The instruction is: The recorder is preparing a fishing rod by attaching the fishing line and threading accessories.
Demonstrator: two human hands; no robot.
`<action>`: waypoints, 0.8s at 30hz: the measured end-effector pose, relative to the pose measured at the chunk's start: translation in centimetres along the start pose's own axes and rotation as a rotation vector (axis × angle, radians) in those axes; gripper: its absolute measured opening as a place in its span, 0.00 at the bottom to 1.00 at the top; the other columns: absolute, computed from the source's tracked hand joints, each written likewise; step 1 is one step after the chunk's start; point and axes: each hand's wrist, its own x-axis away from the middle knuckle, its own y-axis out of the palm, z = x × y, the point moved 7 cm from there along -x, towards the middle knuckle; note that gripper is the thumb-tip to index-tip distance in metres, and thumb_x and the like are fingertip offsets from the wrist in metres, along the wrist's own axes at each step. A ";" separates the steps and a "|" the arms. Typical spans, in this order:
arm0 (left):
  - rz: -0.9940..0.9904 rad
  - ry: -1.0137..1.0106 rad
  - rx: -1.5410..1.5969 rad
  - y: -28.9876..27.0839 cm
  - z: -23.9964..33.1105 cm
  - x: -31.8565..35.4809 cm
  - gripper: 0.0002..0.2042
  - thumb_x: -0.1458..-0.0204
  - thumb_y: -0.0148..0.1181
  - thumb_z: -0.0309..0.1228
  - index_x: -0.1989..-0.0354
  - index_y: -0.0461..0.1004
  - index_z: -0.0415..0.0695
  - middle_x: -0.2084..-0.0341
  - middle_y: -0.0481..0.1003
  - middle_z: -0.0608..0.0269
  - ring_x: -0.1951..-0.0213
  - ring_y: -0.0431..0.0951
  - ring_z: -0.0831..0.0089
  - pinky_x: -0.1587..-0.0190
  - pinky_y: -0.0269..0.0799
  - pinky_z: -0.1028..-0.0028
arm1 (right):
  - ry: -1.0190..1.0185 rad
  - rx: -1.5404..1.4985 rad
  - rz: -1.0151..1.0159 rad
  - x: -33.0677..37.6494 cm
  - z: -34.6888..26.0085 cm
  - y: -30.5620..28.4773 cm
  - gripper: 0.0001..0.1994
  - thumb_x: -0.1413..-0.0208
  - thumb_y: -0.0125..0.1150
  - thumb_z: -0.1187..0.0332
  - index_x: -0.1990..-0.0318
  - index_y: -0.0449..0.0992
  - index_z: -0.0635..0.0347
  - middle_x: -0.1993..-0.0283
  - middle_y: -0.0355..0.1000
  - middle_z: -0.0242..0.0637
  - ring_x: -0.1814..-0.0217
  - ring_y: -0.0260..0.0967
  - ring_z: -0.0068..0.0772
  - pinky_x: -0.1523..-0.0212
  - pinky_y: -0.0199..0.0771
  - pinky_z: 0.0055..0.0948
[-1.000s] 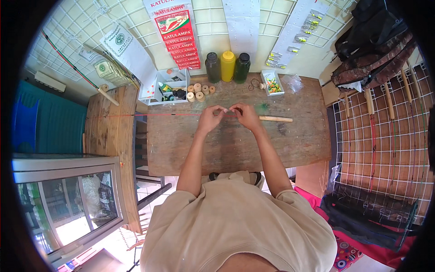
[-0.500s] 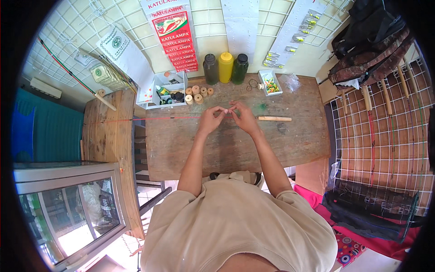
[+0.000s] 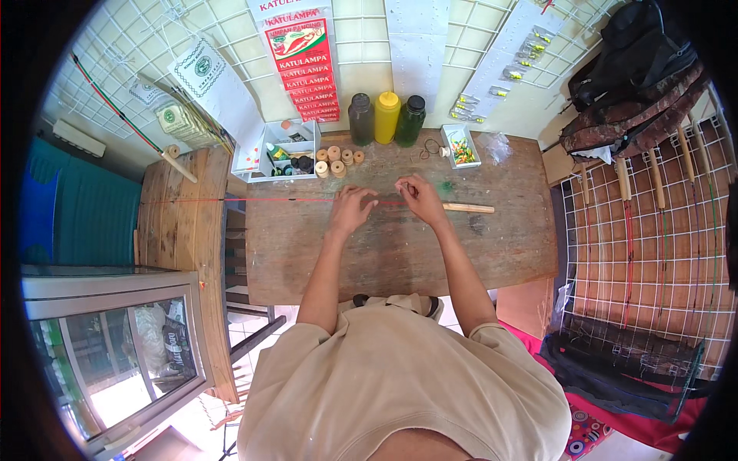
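Observation:
A thin red fishing rod (image 3: 261,200) with a light wooden handle (image 3: 470,208) lies crosswise on the wooden table (image 3: 307,253), its shaft running far to the left past the table's edge. My left hand (image 3: 354,210) hovers at the shaft, its thumb and fingers curved but apart, with nothing visible between them. Just left of the handle, my right hand (image 3: 420,201) is closed in a pinch over the rod. Whatever its fingertips hold, perhaps a fine strand, is too small to make out. Both hands hide parts of the shaft.
Beyond my hands stand wooden spools (image 3: 338,168), a white divided box (image 3: 283,170), two dark bottles and a yellow squeeze bottle (image 3: 387,119). A white tray (image 3: 461,160) of small colourful pieces sits at back right. More rods (image 3: 656,180) hang on the right grid.
My hands, whose fingertips met above the rod, have drawn apart. The left has opened and shifted slightly left and down; the right has moved a little right. The view has shifted slightly.

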 end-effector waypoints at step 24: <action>0.172 0.136 -0.091 -1.4 0.6 1.3 0.06 0.54 0.63 0.31 0.67 0.81 0.49 0.69 0.78 0.67 0.55 0.71 0.66 0.52 0.62 0.66 | -0.227 0.361 0.035 1.2 -1.1 1.1 0.04 0.50 0.63 0.65 0.67 0.80 0.49 0.68 0.73 0.24 0.62 0.60 0.34 0.57 0.59 0.34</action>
